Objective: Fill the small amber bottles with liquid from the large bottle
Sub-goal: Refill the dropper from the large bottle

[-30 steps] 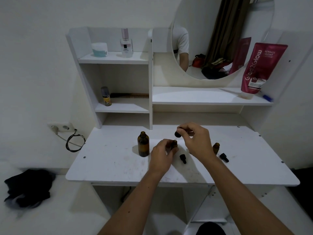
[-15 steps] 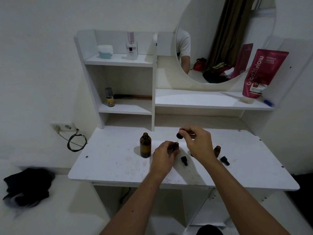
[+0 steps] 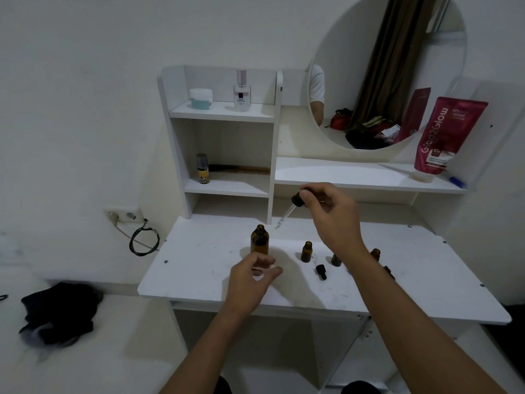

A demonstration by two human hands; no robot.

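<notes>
- The right hand [image 3: 331,211] was raised above the white dressing-table top [image 3: 204,282], its thumb and fingertips pinching the black rubber bulb of a glass dropper [image 3: 295,201]; the clear pipette slanted down and to the left, its tip hanging in the air just right of the large bottle's mouth without touching it.
- The left hand [image 3: 250,282] hovered low over the table in front of the large amber glass bottle [image 3: 259,240], fingers loosely spread and holding nothing; whether the fingertips touched the bottle's base could not be told.
- The large amber bottle stood upright and uncapped, left of centre on the table top.
- One small amber glass bottle [image 3: 306,252] stood upright and open to the right of the large one, apart from it.
- A second small amber bottle [image 3: 336,260] showed partly behind the right wrist, and a third [image 3: 375,253] stood further right, beyond the forearm.
- A black dropper cap with its glass pipette [image 3: 320,270] lay on its side on the table between the first two small bottles, near them.
- Another dark cap [image 3: 388,271] lay near the third small bottle, partly hidden by the forearm.
- On the shelf under the round mirror [image 3: 397,52], a red squeeze tube [image 3: 443,135] stood cap-down.
</notes>
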